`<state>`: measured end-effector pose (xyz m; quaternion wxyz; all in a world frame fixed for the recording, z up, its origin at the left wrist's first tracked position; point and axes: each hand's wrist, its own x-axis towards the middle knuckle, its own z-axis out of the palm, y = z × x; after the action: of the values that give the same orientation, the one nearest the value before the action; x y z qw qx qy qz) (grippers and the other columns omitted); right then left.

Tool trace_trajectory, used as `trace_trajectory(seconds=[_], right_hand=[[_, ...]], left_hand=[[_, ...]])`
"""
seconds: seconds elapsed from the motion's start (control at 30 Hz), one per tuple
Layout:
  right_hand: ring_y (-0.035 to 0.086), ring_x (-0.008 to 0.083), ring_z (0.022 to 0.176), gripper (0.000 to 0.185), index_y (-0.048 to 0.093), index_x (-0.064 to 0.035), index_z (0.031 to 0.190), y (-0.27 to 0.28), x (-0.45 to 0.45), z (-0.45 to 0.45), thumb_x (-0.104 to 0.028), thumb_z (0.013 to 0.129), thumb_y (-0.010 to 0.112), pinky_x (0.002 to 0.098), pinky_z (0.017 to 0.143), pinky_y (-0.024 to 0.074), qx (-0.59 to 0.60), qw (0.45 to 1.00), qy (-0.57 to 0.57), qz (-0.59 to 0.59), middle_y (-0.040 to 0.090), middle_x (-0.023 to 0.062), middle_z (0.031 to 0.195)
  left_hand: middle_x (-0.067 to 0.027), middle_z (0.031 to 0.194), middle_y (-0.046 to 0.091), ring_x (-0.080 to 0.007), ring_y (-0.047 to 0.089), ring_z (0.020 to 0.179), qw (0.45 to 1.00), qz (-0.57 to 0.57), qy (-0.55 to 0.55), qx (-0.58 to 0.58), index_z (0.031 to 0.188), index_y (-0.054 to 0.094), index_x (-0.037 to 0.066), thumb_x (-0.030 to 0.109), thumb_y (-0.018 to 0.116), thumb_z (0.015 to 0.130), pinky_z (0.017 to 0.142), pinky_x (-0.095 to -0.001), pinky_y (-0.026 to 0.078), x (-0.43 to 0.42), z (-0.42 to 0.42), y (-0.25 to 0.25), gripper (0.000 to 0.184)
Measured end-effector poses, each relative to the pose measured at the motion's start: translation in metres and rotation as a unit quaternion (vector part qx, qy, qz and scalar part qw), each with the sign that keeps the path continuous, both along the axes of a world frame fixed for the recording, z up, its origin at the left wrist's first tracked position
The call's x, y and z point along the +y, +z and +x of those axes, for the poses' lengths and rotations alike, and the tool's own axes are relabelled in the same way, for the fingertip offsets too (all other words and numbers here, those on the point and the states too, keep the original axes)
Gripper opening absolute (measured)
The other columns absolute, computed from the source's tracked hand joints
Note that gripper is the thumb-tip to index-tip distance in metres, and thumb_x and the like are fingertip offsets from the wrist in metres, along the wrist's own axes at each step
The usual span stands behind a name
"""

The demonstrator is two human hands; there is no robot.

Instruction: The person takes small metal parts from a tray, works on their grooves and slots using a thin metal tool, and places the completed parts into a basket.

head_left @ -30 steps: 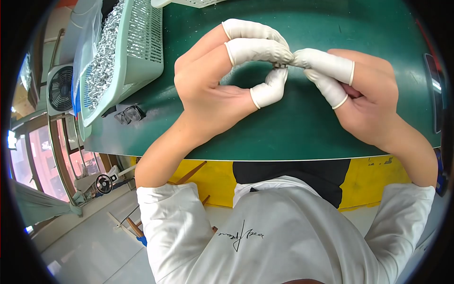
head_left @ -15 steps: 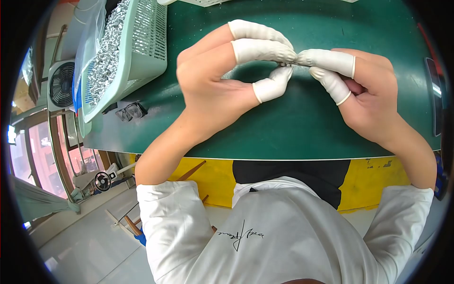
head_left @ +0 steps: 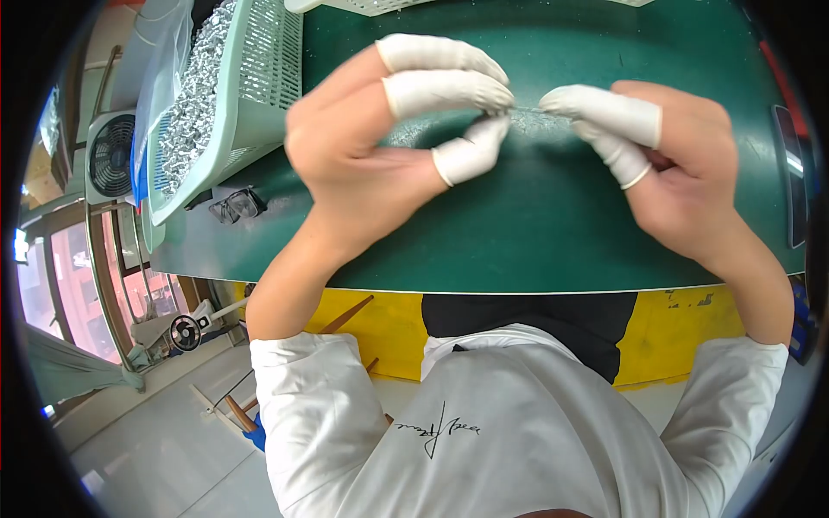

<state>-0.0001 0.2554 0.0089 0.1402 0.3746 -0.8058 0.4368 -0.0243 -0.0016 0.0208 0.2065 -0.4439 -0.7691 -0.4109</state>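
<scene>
White finger cots cover the thumb and two fingers of my left hand (head_left: 389,129). Its fingertips are pinched together above the table, and whatever lies between them is hidden. To the right, my right hand (head_left: 665,164) wears finger cots on thumb and forefinger, pressed together in a pinch. A thin, dark, narrow tool (head_left: 528,110) pokes out from its fingertips toward the left hand; its kind cannot be made out. A small gap separates the two hands. Behind them, small silvery bits (head_left: 540,123) are scattered on the green tabletop (head_left: 518,224).
A light green plastic basket (head_left: 268,82) full of small metal parts (head_left: 194,108) stands at the left. Near it lies a crumpled dark plastic piece (head_left: 237,205). A pale basket (head_left: 371,5) is at the far edge, and a dark phone-like object (head_left: 790,173) lies at the right.
My hands have moved apart from where their fingertips met. The left hand shifted left and the right slightly right, with the thin tool still in its fingers.
</scene>
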Motion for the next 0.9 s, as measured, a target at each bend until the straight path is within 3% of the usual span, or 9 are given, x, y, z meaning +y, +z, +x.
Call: trace_trajectory(seconds=[0.13, 0.2, 0.23, 0.37, 0.5, 0.6, 0.67, 0.73, 0.9], right_hand=[[0.058, 0.0079, 0.071, 0.024, 0.075, -0.0015, 0.117, 0.013, 0.018, -0.003, 0.000, 0.094, 0.069, 0.0210, 0.061, 0.0427, -0.028, 0.996, -0.077, 0.025, 0.076, 0.0070, 0.097], [0.066, 0.0070, 0.086, 0.023, 0.074, -0.0010, 0.119, 0.011, 0.030, -0.013, -0.004, 0.098, 0.068, 0.0185, 0.074, 0.0486, -0.010, 0.994, -0.110, 0.023, 0.077, 0.0068, 0.109], [0.069, 0.0103, 0.099, 0.024, 0.073, -0.0003, 0.122, 0.006, 0.035, -0.013, -0.005, 0.100, 0.065, 0.0190, 0.084, 0.0497, -0.039, 0.992, -0.119, -0.004, 0.077, 0.0083, 0.112], [0.070, 0.0121, 0.101, 0.024, 0.072, 0.0016, 0.122, 0.001, 0.031, -0.014, -0.004, 0.100, 0.064, 0.0205, 0.089, 0.0508, -0.068, 0.993, -0.096, -0.010, 0.076, 0.0103, 0.114], [0.069, 0.0103, 0.097, 0.023, 0.072, 0.0014, 0.121, -0.002, 0.027, -0.016, -0.002, 0.099, 0.064, 0.0186, 0.084, 0.0492, -0.037, 0.996, -0.084, -0.011, 0.076, 0.0097, 0.112], [0.064, 0.0056, 0.084, 0.023, 0.073, 0.0003, 0.119, -0.002, 0.023, -0.015, -0.001, 0.098, 0.064, 0.0166, 0.072, 0.0447, -0.029, 0.996, -0.084, -0.022, 0.077, 0.0067, 0.108], [0.058, 0.0021, 0.073, 0.022, 0.074, -0.0005, 0.118, 0.005, 0.018, -0.009, 0.000, 0.098, 0.064, 0.0163, 0.064, 0.0398, -0.065, 0.994, -0.091, 0.008, 0.077, 0.0044, 0.106], [0.038, 0.0005, 0.059, 0.021, 0.075, -0.0023, 0.115, -0.003, 0.018, -0.009, -0.001, 0.096, 0.065, 0.0189, 0.054, 0.0299, -0.045, 0.995, -0.085, -0.006, 0.077, 0.0006, 0.102], [0.036, 0.0009, 0.057, 0.021, 0.076, -0.0031, 0.114, 0.001, 0.017, -0.010, -0.001, 0.095, 0.066, 0.0194, 0.053, 0.0295, -0.041, 0.996, -0.082, -0.012, 0.077, 0.0011, 0.099]], left_hand=[[-0.0179, 0.103, 0.072, -0.0260, 0.073, 0.091, 0.995, 0.095, 0.028, -0.001, 0.102, 0.071, -0.007, -0.017, 0.075, 0.077, 0.085, -0.0362, 0.061, -0.026, -0.013, -0.005, 0.027], [-0.0190, 0.110, 0.071, -0.0249, 0.073, 0.098, 0.974, 0.156, 0.127, -0.104, 0.106, 0.071, -0.009, -0.016, 0.072, 0.083, 0.090, -0.0349, 0.060, -0.039, -0.014, -0.001, 0.023], [-0.0188, 0.110, 0.072, -0.0244, 0.073, 0.099, 0.981, 0.130, 0.097, -0.108, 0.107, 0.071, -0.010, -0.015, 0.071, 0.085, 0.091, -0.0340, 0.060, -0.036, -0.018, 0.000, 0.023], [-0.0133, 0.109, 0.074, -0.0207, 0.071, 0.098, 0.993, -0.010, 0.078, -0.092, 0.106, 0.076, -0.005, -0.011, 0.072, 0.086, 0.087, -0.0297, 0.058, -0.026, -0.016, -0.003, 0.022], [-0.0115, 0.105, 0.074, -0.0234, 0.071, 0.097, 0.986, -0.102, 0.107, 0.073, 0.106, 0.078, 0.001, -0.007, 0.075, 0.081, 0.083, -0.0292, 0.058, -0.024, -0.018, -0.005, 0.027], [-0.0090, 0.095, 0.070, -0.0283, 0.068, 0.083, 0.960, -0.222, 0.117, 0.126, 0.094, 0.073, -0.001, -0.011, 0.072, 0.072, 0.070, -0.0355, 0.057, -0.021, -0.017, -0.021, 0.024], [-0.0101, 0.094, 0.068, -0.0293, 0.066, 0.083, 0.965, -0.186, 0.121, 0.141, 0.095, 0.074, -0.001, -0.012, 0.071, 0.071, 0.069, -0.0375, 0.055, -0.020, -0.013, -0.024, 0.027], [-0.0104, 0.095, 0.069, -0.0290, 0.066, 0.083, 0.968, -0.154, 0.127, 0.155, 0.095, 0.074, -0.001, -0.011, 0.071, 0.072, 0.069, -0.0374, 0.055, -0.018, -0.016, -0.015, 0.026], [-0.0101, 0.094, 0.069, -0.0293, 0.067, 0.078, 0.969, -0.101, 0.150, 0.171, 0.096, 0.075, 0.000, -0.007, 0.075, 0.077, 0.070, -0.0368, 0.056, -0.017, -0.016, -0.014, 0.020]])
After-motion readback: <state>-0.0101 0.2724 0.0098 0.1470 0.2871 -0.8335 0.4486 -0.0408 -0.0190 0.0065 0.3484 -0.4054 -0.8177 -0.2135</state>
